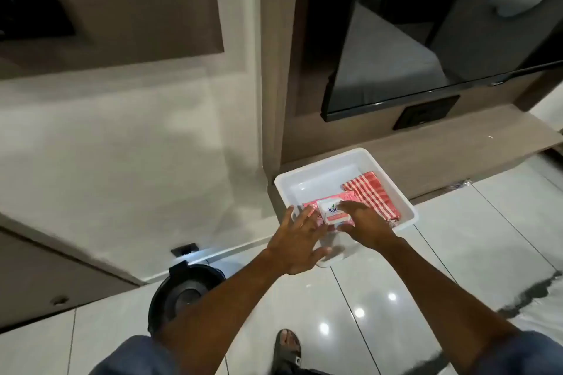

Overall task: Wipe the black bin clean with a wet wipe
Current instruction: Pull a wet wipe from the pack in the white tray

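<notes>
hands over the wet wipe pack in a white tray on the tiled floor.

both arms stretch forward and down; the left hand (297, 242) is spread flat, fingers (300, 216) open and splayed, hovering at the near left rim of the white tray (307, 179), holding nothing. the right hand (364, 222) lies palm-down with fingers loosely extended on the wet wipe pack (330, 211), its white lid flap just left of the fingertips; a firm grip cannot be told. a red checked cloth (370, 193) lies just right of the right hand. the black bin (182, 292) stands on the floor well back and left of the left hand, partly hidden by the forearm.
</notes>
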